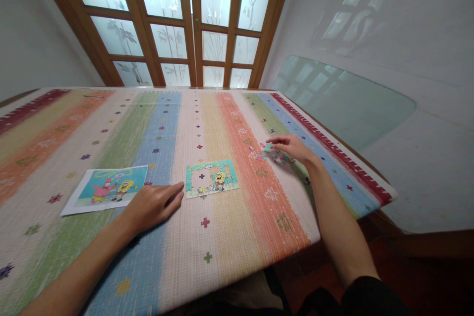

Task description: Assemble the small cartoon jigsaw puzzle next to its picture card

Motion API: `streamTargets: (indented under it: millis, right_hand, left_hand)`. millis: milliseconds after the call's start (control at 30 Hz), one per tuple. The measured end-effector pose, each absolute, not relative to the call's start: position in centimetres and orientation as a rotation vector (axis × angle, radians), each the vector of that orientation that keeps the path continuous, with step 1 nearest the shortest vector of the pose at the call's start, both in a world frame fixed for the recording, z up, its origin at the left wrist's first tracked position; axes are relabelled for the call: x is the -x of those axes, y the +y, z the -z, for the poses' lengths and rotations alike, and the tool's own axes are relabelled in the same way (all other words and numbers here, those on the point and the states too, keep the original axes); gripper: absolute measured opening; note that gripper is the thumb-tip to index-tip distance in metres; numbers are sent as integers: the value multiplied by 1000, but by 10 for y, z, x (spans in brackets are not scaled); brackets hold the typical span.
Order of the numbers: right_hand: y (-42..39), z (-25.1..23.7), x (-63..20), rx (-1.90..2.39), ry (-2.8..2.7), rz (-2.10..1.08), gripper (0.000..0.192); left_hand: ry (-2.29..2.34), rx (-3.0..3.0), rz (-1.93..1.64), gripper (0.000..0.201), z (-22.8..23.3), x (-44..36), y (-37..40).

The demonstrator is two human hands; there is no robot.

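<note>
A jigsaw puzzle (231, 183) lies partly assembled on the striped tablecloth, its border joined and a yellow cartoon sponge figure showing at the right. Through a gap inside it the cloth is visible. My left hand (157, 202) rests flat with its fingers stretched out, the fingertips just left of the puzzle. Under its wrist side sits a printed reference picture (107, 188) of cartoon figures. Farther right, my right hand (292, 147) hovers low over a pile of loose puzzle pieces (278, 157), thumb and index slightly apart. No piece is clearly seen between those fingers.
The striped tablecloth (237, 247) covers the table, whose near edge runs below the puzzle. Wooden doors with frosted panes (166, 42) stand beyond the far edge. A white wall (425, 123) with a glossy greenish panel (344, 103) rises at the right.
</note>
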State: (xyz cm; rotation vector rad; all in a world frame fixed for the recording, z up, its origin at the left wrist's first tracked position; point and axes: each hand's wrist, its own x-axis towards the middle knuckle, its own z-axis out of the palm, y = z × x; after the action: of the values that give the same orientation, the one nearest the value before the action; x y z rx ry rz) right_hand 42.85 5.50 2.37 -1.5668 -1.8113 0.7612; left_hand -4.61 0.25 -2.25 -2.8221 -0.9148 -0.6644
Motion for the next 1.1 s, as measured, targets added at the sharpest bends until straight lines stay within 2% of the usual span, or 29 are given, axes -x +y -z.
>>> streamTargets:
  millis: [200, 633, 767, 1100]
  right_hand:
    - [51, -28, -401, 1474, -1740, -984, 25]
    - [47, -19, -322, 1230, -1579, -1431, 31]
    - [45, -23, -306, 1259, -1578, -1448, 23]
    - [47, -21, -293, 1263, -1566, -1444, 22]
  left_hand:
    - [-919, 2820, 666, 34, 23, 46, 3]
    - [-960, 2847, 661, 33, 20, 43, 1]
    - [-952, 2852, 667, 33, 20, 43, 0]
    - [-948, 2871, 648, 32, 22, 43, 0]
